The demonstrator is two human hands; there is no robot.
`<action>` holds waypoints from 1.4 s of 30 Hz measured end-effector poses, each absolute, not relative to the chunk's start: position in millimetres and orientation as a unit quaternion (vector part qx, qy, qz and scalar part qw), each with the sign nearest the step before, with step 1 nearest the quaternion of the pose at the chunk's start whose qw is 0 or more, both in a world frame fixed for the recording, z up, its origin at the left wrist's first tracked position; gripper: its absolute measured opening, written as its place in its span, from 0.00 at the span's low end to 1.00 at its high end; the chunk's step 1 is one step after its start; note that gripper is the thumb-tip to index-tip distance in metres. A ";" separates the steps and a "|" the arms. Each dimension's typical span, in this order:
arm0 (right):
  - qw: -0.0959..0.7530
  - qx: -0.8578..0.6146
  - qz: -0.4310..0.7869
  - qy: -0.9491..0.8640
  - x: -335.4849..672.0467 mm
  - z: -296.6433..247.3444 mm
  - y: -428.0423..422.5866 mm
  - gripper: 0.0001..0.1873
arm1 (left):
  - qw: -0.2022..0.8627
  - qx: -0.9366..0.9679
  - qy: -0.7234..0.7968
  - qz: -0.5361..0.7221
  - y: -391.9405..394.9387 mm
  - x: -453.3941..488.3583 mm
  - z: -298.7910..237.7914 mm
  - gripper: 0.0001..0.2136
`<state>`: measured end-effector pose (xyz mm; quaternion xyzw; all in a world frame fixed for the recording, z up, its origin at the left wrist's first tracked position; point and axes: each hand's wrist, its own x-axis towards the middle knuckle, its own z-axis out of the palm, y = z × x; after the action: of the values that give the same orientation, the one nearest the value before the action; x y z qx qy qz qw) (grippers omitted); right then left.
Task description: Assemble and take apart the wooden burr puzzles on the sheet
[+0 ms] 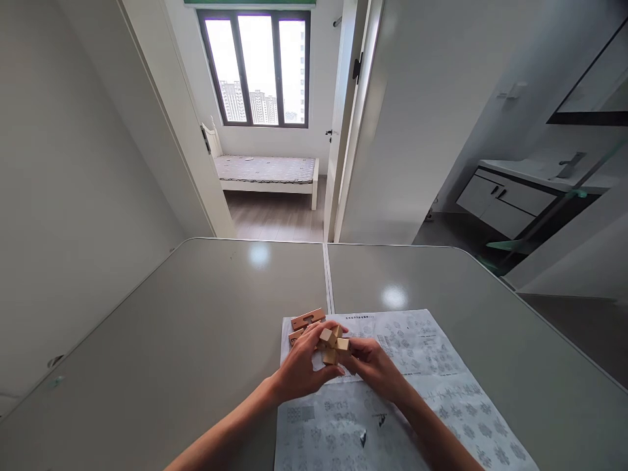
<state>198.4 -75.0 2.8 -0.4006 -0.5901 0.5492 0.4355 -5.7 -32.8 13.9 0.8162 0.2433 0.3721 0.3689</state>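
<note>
Wooden blocks [339,345], held between both hands [303,367]

Bright three-pane window [258,69] above bed [267,169]; pale walls [412,131]; wood-look floor [275,214].

Bed [267,169] below a window [256,69], open door [342,98], white sink cabinet [505,204] rightward.

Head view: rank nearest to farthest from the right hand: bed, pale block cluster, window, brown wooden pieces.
1. Pale block cluster: at the right hand, its left side.
2. Brown wooden pieces: farther left, on the sheet.
3. Bed: beyond the doorway.
4. Window: behind the bed.
</note>
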 end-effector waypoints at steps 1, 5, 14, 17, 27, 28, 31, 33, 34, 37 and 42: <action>0.433 -0.401 0.551 -0.590 198.6 2.0 -75.0 0.27 | 0.369 0.817 0.248 0.369 -32.5 -5.8 13.6 0.27; 0.424 -0.394 0.573 -0.581 196.7 2.9 -76.1 0.25 | 0.394 0.802 0.260 0.367 -31.5 -5.5 10.6 0.28; 0.434 -0.264 0.710 -0.488 188.5 -5.6 -77.9 0.22 | 0.492 0.750 0.214 0.387 -38.6 -0.5 20.7 0.31; 0.424 -0.229 0.752 -0.449 189.3 -13.9 -79.6 0.23 | 0.497 0.753 0.191 0.385 -42.6 0.8 29.7 0.28; 0.404 -0.241 0.788 -0.396 180.9 -8.6 -91.9 0.31 | 0.455 0.792 0.145 0.380 -52.7 3.4 55.9 0.29; 0.405 -0.244 0.789 -0.393 180.1 -6.7 -94.0 0.32 | 0.448 0.797 0.143 0.378 -53.2 3.2 57.9 0.29; 0.397 -0.248 0.793 -0.391 177.4 1.8 -102.0 0.32 | 0.435 0.805 0.125 0.382 -54.7 1.9 65.1 0.29; 0.396 -0.259 0.794 -0.383 174.3 11.3 -108.6 0.32 | 0.431 0.803 0.123 0.392 -56.8 0.7 70.2 0.27; 0.405 -0.272 0.792 -0.367 172.2 16.8 -112.3 0.33 | 0.427 0.800 0.130 0.400 -58.6 0.2 72.2 0.27; 0.451 -0.310 0.778 -0.308 164.4 30.9 -124.0 0.35 | 0.408 0.788 0.159 0.432 -66.5 0.7 75.6 0.30; 0.526 -0.356 0.719 -0.281 155.3 26.0 -141.1 0.38 | 0.367 0.796 0.160 0.453 -81.1 8.7 78.3 0.35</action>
<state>155.3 -141.1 26.0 -0.3561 -0.2813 0.7190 0.5264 8.7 -81.1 78.3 0.7965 0.1602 0.4527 0.3674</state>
